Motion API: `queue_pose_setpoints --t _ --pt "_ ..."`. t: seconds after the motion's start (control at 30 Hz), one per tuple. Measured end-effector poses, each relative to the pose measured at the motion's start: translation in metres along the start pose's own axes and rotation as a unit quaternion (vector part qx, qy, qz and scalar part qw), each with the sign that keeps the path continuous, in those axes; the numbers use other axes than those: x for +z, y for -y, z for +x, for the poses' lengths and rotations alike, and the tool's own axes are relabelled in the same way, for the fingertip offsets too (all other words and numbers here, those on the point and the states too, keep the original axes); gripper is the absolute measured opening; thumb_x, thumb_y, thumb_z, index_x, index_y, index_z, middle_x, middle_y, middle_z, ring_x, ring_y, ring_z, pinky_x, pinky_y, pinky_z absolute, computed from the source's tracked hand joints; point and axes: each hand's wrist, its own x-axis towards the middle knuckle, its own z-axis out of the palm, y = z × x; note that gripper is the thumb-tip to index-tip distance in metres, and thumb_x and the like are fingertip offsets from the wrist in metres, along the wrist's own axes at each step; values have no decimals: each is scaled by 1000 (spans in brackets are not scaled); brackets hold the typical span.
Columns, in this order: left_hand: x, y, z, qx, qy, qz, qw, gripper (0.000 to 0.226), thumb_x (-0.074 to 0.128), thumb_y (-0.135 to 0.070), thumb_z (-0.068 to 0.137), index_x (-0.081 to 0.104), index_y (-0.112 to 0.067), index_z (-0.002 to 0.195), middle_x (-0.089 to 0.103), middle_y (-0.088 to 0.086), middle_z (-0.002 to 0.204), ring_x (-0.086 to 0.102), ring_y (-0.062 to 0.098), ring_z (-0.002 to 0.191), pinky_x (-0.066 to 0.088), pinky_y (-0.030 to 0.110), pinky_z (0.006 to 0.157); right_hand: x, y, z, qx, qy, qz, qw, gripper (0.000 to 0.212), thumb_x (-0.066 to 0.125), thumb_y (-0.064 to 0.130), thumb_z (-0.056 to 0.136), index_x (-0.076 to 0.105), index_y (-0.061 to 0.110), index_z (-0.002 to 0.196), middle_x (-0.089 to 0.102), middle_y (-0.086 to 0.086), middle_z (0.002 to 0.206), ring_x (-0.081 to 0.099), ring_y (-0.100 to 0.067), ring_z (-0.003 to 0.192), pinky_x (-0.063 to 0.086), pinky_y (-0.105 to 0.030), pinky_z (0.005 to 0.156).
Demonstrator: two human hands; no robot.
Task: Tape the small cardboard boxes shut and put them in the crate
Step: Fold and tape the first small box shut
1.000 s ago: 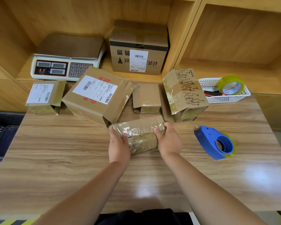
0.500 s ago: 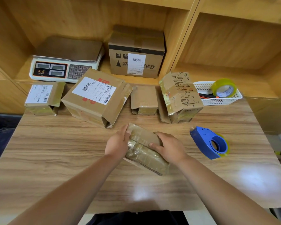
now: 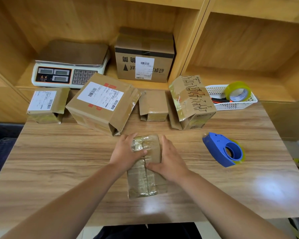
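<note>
Brown small cardboard box (image 3: 146, 180), glossy with tape, lies lengthwise toward the front edge of the wooden surface (image 3: 59, 161). The left grip (image 3: 126, 153) and right grip (image 3: 169, 161) clasp it, and bare wood flanks it.

We see a pale brown desk (image 3: 59, 169) with streaky wood grain. The near small box (image 3: 145, 180) is plain brown under glossy clear tape. On the right, the tape dispenser (image 3: 223, 149) is bright blue. Far right are a white lattice basket (image 3: 235, 105) and a yellowish tape roll (image 3: 235, 87). The patterned box (image 3: 195, 97) carries black circuit-like lines, and the labelled box (image 3: 100, 99) shows white paper and red print. The scale (image 3: 59, 75) is white with a black panel. The crate (image 3: 0, 149) on the left is dark blue.
</note>
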Motion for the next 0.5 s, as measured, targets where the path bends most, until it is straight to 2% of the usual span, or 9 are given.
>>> queue_pose_setpoints --t 0.07,0.1,0.17,0.23,0.3,0.37,0.43,0.5 --pt "-1 1 5 4 2 1 1000 75 74 -39 79 38 -22 144 42 1 132 41 16 125 34 25 99 -8 2 12 -49 16 -32 998 121 74 57 70 -10 24 151 4 7 158 10 -15 143 16 -31 116" --pt "-1 2 6 2 -4 -7 1000 72 74 -37 79 42 -22 142 44 1 131 43 16 124 34 25 99 -11 4 18 -65 30 -42 997 122 75 57 69 -10 25 152 -1 9 159 5 -13 144 12 -31 117" --pt "-1 4 9 -2 -20 -29 999 63 75 -34 79 51 -21 135 48 0 128 46 15 122 34 22 98 -16 6 29 -82 61 -58 993 121 75 58 68 -7 26 152 -3 12 159 2 -10 144 11 -33 118" --pt "1 6 12 -7 -33 -46 998 54 74 -34 80 57 -21 129 51 -3 125 48 13 119 33 20 94 -16 5 39 -85 75 -68 991 117 76 58 67 4 24 153 6 11 157 7 -11 143 15 -33 117" --pt "1 7 14 -19 -40 -66 997 45 72 -33 82 60 -22 124 55 -5 123 50 10 115 33 19 90 -12 4 48 -63 53 -20 996 101 78 52 68 25 22 149 27 5 147 21 -15 137 25 -32 112" --pt "-1 7 18 -39 -37 -99 994 35 69 -31 86 63 -22 120 60 -6 115 54 10 107 37 21 83 -9 4 55 -44 17 40 998 75 79 43 72 45 22 136 41 3 130 32 -16 127 31 -29 101" --pt "-2 6 20 -47 -35 -119 991 27 67 -30 87 66 -22 113 64 -5 101 59 11 90 40 21 70 -6 4 61 -34 -3 72 997 54 77 37 76 55 21 123 45 4 117 36 -16 119 31 -27 91" --pt "-2 7 21 -46 -38 -132 989 20 67 -29 87 68 -22 106 65 -6 92 59 7 78 39 18 60 -4 6 67 -25 -18 94 995 39 74 33 80 60 19 114 46 4 109 38 -18 115 31 -27 88"
